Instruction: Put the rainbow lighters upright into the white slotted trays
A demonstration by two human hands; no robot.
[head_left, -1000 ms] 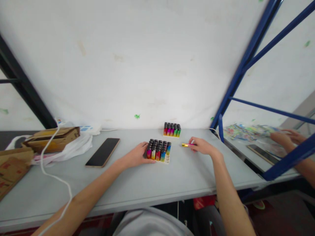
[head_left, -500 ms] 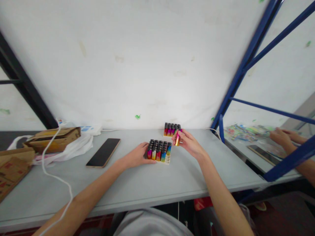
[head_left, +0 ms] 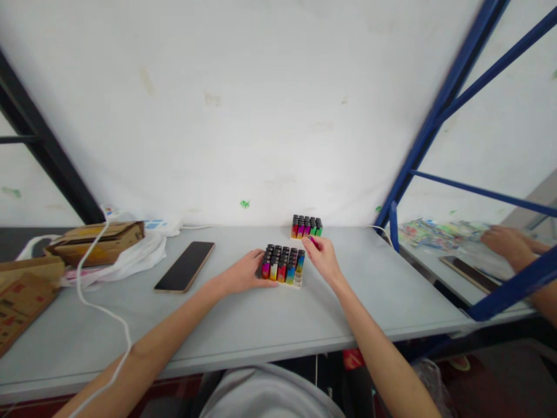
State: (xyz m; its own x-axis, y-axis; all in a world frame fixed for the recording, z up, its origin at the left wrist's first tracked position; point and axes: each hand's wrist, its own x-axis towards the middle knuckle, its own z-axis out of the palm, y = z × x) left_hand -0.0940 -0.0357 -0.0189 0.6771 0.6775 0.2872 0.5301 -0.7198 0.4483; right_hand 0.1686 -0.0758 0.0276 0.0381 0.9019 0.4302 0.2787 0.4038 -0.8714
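Note:
Several lighters with black tops and bright shiny bodies (head_left: pixel 282 270) stand upright in a white tray (head_left: pixel 297 283) on the grey table. Round the tray's left side my left hand (head_left: pixel 247 271) is closed, thumb along the front edge. Bare slots show at its front right corner. Just right of the tray, my right hand (head_left: pixel 322 258) pinches a purple-pink lighter (head_left: pixel 314 241), mostly hidden by the fingers. Behind it, near the wall, a second block of lighters (head_left: pixel 307 226) stands upright in red, purple and green.
A dark-screened phone (head_left: pixel 186 267) lies at the left. Further left are a cardboard box (head_left: pixel 98 244), a white plastic bag (head_left: pixel 143 255) and a white cable (head_left: pixel 104 316). A blue metal frame (head_left: pixel 402 168) rises at the right. Another person's hands (head_left: pixel 507 241) are beyond it.
My right hand has moved slightly left with the lighter and turned, so less of the lighter shows. My left hand stays on the tray. The view has shifted a little.

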